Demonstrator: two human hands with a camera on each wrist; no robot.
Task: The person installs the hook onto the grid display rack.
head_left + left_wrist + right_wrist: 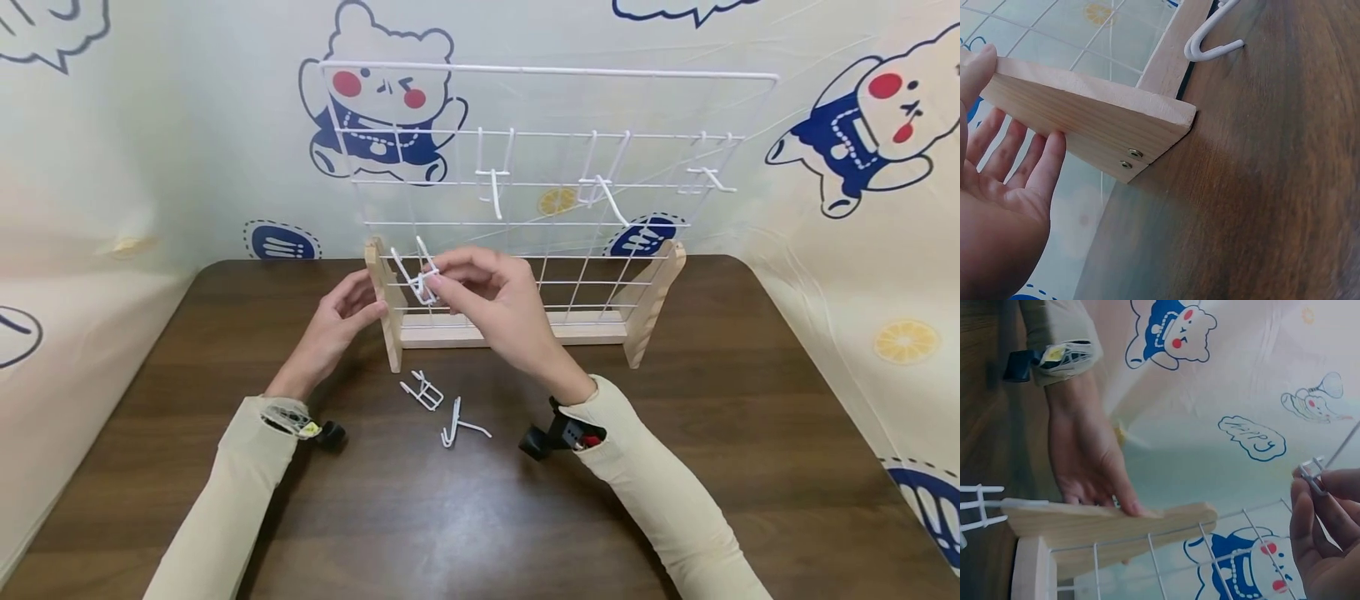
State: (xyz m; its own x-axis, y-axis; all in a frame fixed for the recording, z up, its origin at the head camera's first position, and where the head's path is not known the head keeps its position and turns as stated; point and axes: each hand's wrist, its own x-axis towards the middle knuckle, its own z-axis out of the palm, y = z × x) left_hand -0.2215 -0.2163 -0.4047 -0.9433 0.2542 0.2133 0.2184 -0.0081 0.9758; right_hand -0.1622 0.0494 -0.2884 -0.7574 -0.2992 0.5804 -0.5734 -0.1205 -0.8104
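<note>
A white wire hook (417, 279) is pinched between the thumb and fingers of my right hand (498, 308), in front of the left part of a white wire grid (540, 283). In the right wrist view that hook (1313, 475) shows at the fingertips. My left hand (330, 329) grips the rack's left wooden side panel (385, 308). As the left wrist view shows, the thumb lies over the panel's edge and the fingertips touch its outer face (1091, 119). Two more white hooks, one flat (426, 392) and one tilted (455, 425), lie on the table before the rack.
Three white hooks hang on the grid: a left one (494, 179), a middle one (603, 183) and a right one (708, 175). The right wooden side panel (652, 304) and a wooden base bar (517, 333) support the grid. Printed cloth (247, 125) surrounds the brown table (712, 433).
</note>
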